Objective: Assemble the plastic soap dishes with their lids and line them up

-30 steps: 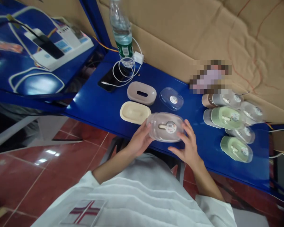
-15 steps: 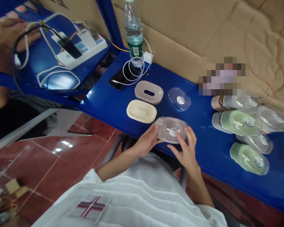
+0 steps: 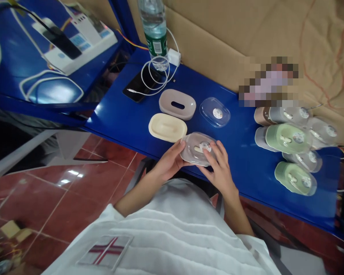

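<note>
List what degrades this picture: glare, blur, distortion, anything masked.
Head view: a pixelated patch is masked against the cardboard backing; white glare on the red floor tiles and on the blue shelf at left; the clear-lidded box held between left hand and right hand is slightly soft; the stacked boxes at right smear; straight table edges bow from the wide lens.

Blue table, soap boxes, phone, bottle

I count one clear-lidded box between my two hands, one cream tray, one taupe slotted lid, one loose clear lid, one water bottle and one phone. The pile of boxes at right overlaps too much for me to count.
</note>
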### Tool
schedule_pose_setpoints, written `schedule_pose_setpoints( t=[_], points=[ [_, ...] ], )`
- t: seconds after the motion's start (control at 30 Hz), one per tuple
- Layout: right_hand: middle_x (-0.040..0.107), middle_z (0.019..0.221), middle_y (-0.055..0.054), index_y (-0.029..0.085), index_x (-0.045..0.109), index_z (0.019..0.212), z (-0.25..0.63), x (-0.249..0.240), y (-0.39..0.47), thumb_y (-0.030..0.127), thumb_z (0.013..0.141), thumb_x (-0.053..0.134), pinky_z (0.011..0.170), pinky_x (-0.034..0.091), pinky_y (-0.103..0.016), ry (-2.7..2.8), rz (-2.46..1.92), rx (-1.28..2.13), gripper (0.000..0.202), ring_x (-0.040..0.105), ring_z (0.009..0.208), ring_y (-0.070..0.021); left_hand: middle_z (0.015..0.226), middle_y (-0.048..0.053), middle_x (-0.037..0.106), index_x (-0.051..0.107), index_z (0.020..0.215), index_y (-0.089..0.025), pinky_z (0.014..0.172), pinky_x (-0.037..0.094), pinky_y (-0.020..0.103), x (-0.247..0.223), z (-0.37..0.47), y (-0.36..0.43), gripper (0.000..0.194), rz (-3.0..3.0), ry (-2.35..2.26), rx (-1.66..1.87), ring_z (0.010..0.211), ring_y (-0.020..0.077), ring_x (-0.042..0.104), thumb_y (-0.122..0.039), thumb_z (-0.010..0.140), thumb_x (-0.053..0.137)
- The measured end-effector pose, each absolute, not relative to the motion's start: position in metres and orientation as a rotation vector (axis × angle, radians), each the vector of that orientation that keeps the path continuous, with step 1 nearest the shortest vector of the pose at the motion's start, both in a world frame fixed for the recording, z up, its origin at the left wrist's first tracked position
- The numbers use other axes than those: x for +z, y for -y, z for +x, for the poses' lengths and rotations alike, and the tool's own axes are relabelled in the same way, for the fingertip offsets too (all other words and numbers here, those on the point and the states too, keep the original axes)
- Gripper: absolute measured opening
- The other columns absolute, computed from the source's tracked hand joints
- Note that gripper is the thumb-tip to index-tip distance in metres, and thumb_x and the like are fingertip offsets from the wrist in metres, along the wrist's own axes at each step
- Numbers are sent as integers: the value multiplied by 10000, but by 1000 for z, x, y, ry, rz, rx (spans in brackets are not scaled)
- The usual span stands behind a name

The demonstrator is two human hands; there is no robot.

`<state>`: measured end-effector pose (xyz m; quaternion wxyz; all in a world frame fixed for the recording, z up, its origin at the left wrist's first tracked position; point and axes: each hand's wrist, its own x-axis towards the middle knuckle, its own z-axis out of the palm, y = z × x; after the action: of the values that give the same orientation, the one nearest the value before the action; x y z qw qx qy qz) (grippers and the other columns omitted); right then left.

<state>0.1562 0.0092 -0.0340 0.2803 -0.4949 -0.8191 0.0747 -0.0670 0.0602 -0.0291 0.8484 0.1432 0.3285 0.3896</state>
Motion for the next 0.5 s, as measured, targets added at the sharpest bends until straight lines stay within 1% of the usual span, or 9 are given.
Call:
schedule_pose_setpoints(
  t=[0.1,0.17,0.27,0.33,0.37,0.4,0.43,0.47,0.5],
  points=[
    [487,1679,-58,401,371,1675,154,-27,-10,255,964,752,1259,449,-620,2057,-1355,316,820,439,1572,-345,1339,122,765,692,1361,-214,1009,637,465,-23,-73,-62,445,276,-631,751,1180,299,757,-505,1023,683],
    [559,1619,-81,373,444,1638,155,-26,-5,312,944,773,1222,495,-591,1845,-1443,443,770,542,1493,-337,1409,141,733,676,1410,-219,1082,596,499,-16,-78,-61,489,310,-578,720,1235,318,740,-525,1029,665],
    [672,1478,-112,314,539,1566,167,-28,13,446,944,765,1082,603,-555,1439,-1594,545,675,691,1311,-329,1420,165,725,706,1393,-207,1062,599,490,-5,-88,-56,493,532,-623,762,1234,343,738,-525,1017,679],
    [741,1332,-117,294,608,1500,192,-25,31,548,936,745,976,642,-572,1245,-1617,347,634,759,1152,-338,1366,154,749,743,1318,-209,1015,616,477,-2,-99,-53,404,765,-799,908,1182,332,752,-483,1033,661],
    [749,1294,-121,298,633,1471,211,-20,42,598,907,760,966,635,-592,1175,-1598,182,652,765,1114,-351,1341,139,757,754,1283,-219,1025,610,478,-2,-106,-53,356,911,-929,1012,1175,320,749,-459,1041,648],
    [745,1282,-134,302,657,1443,235,-13,53,653,845,802,971,620,-612,1126,-1566,-47,708,762,1103,-373,1340,119,753,752,1270,-239,1068,588,488,-4,-115,-54,317,1074,-1077,1116,1203,310,733,-436,1048,639],
    [710,1355,-148,329,657,1439,262,-3,65,701,748,865,1026,582,-616,1075,-1535,-237,811,729,1178,-400,1370,102,735,745,1276,-258,1143,540,499,-7,-124,-57,294,1261,-1238,1201,1267,304,700,-410,1045,645],
    [657,1435,-186,320,660,1436,293,7,76,711,635,938,1095,527,-610,1034,-1534,-380,934,673,1275,-435,1418,95,707,742,1283,-270,1218,473,519,-12,-133,-61,290,1469,-1378,1243,1358,311,644,-391,1030,667],
    [653,1414,-245,274,680,1420,326,18,86,777,525,958,1053,536,-602,1034,-1606,-607,1064,670,1263,-466,1496,98,656,730,1310,-276,1272,404,546,-17,-142,-67,316,1651,-1495,1232,1450,328,570,-378,1015,686]
  ],
)
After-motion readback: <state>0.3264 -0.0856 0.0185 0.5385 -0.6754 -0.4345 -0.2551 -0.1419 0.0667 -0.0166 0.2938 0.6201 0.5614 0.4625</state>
